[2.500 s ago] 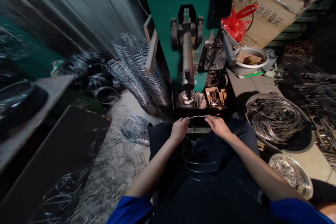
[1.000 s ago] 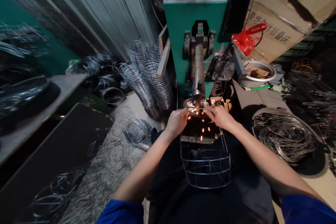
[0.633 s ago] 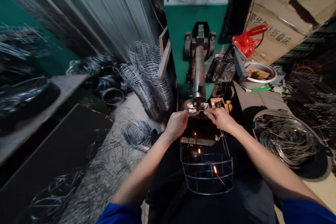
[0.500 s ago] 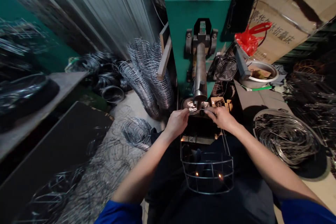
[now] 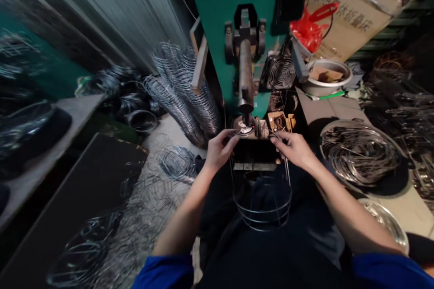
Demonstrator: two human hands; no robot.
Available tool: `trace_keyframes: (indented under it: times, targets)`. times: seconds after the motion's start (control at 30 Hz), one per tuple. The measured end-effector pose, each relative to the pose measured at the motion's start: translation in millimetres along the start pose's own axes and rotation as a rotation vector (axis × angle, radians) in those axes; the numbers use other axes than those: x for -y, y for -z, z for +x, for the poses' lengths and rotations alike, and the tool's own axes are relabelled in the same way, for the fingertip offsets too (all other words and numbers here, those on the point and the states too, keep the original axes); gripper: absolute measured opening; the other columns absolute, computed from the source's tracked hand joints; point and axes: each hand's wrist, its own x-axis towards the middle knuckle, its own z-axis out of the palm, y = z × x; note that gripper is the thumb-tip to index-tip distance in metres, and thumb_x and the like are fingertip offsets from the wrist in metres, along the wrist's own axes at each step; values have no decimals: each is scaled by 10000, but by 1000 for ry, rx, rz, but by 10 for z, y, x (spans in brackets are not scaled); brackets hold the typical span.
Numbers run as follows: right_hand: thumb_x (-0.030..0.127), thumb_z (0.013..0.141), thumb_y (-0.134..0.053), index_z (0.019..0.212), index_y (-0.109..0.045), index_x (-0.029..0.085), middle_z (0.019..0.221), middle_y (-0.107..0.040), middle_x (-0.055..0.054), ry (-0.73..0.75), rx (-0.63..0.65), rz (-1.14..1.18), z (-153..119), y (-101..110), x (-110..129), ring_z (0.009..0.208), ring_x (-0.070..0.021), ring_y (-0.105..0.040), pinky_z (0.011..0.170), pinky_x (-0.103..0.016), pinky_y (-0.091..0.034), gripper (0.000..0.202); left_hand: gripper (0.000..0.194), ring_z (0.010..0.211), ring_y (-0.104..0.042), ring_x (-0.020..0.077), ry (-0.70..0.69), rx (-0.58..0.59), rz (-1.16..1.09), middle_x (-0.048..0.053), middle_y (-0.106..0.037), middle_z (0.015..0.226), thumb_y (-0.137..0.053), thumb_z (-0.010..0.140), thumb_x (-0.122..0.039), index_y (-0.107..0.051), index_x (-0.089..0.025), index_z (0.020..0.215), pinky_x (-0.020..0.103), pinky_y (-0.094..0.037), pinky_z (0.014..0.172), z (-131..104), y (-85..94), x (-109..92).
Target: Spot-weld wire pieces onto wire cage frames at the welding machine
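Note:
A wire basket frame (image 5: 262,211) hangs below my hands, over my dark-clothed lap, its upper wires reaching up to the machine. My left hand (image 5: 220,150) pinches the frame's wire at its left side. On the right side, my right hand (image 5: 292,146) has thumb and fingers closed on the wire. Between the hands, the metal electrode rod (image 5: 246,76) of the green machine (image 5: 212,22) points down at the wire, and a small red glow shows beside its tip.
Stacked wire rings (image 5: 183,95) stand left of the machine. A round tray of bent wires (image 5: 362,156) lies at the right, below a metal bowl (image 5: 346,74). A dark board (image 5: 84,189) and scattered wires occupy the left. Cardboard boxes (image 5: 356,4) stand behind.
The view has shifted, moving the machine up and left in the picture. The wire frame appears higher and tilted differently, and its two bright glints are gone. My hands are slightly farther apart.

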Motion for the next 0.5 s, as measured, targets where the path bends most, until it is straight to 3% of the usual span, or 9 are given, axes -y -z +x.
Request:
trace_keyframes:
  times: [0.07,0.17,0.23,0.3,0.37,0.43,0.5]
  targets:
    - [418,950,-526,1056,-712,163,741,-704,-26,121,-171,-108,-153,110,89,579,-155,-657,583,-261,-522,333,583,761,-669,165,222,-13,-391,69,-668,1004,-545,888,-561,-465,-219,1354,291,-521,695,-288,-75,65]
    - [354,973,-520,1071,-727,173,973,-749,-72,276,-401,-203,-338,218,231,830,-190,-703,784,-302,-545,292,815,886,-703,246,600,109,-784,138,-642,1166,-588,754,-743,-392,-278,1394,366,-550,710,-838,-328,142]
    - [354,982,-515,1067,-727,180,993,-743,-79,306,-483,-219,-433,233,275,858,-188,-696,818,-310,-543,288,855,917,-702,275,711,222,-1002,174,-615,1257,-665,677,-756,-446,-276,1350,417,-554,752,-1157,-538,143]
    - [406,965,-552,1121,-710,193,972,-731,-75,298,-480,-214,-530,247,190,848,-189,-686,816,-314,-546,308,782,806,-698,225,745,222,-1128,189,-606,1298,-769,657,-637,-514,-246,1284,406,-554,749,-1347,-713,107]
    - [482,914,-616,1241,-656,207,1023,-716,-83,233,-427,-221,-682,315,-110,896,-208,-681,837,-328,-547,429,691,625,-629,123,765,124,-1147,175,-644,1243,-841,638,-460,-562,-209,1218,343,-548,688,-1394,-811,77]
    - [539,879,-632,1285,-624,208,1084,-704,-109,70,-434,-301,-959,454,-652,963,-244,-677,870,-356,-541,524,654,524,-534,54,786,23,-1092,129,-689,1132,-865,608,-326,-580,-188,1181,277,-525,627,-1344,-832,91]
    - [553,917,-535,1085,-695,183,994,-718,-143,-212,-558,-494,-1401,625,-1344,922,-276,-689,832,-388,-543,437,674,527,-523,46,798,-32,-1005,74,-703,1030,-875,582,-268,-576,-193,1182,231,-501,592,-1256,-814,153]
